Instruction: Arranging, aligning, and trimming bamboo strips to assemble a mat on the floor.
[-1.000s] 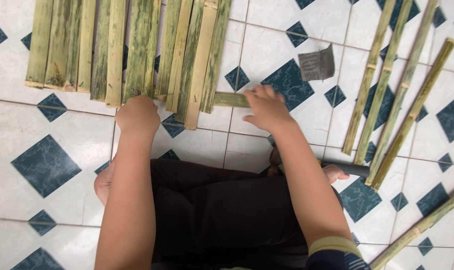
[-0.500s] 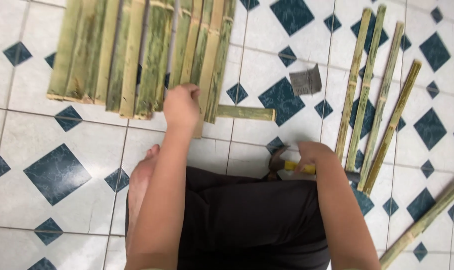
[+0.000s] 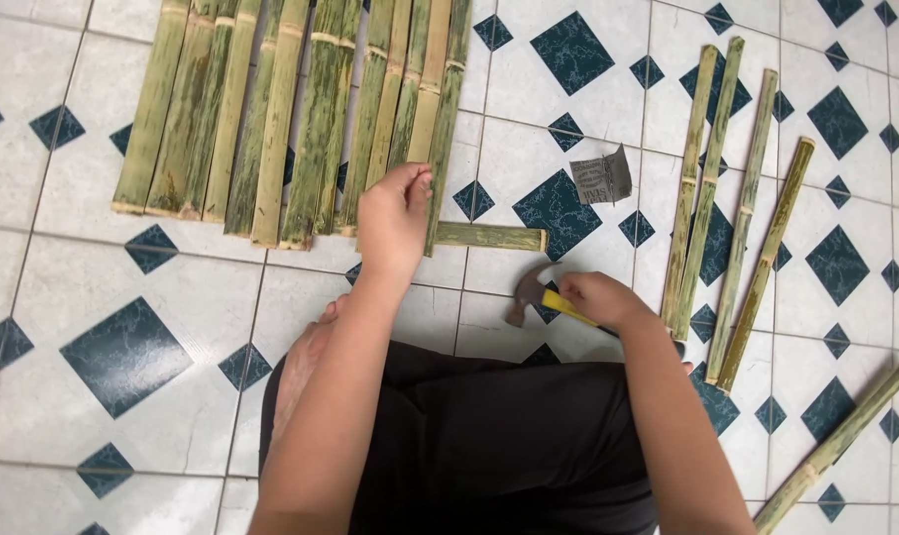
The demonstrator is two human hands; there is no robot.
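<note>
Left hand (image 3: 395,213) pinched together on the edge of the rightmost slat of the bamboo mat (image 3: 301,119), at the mat's near end. Right hand (image 3: 600,297) clamped on a hammer (image 3: 535,293) by its yellow handle, head low over the tile floor (image 3: 103,297), right of the mat. Crosspiece (image 3: 489,236) pokes out between the hands. Loose strips (image 3: 737,198) further right.

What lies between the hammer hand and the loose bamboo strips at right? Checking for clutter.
Nothing: between the right hand and the loose strips, the head view shows only bare tile.
</note>
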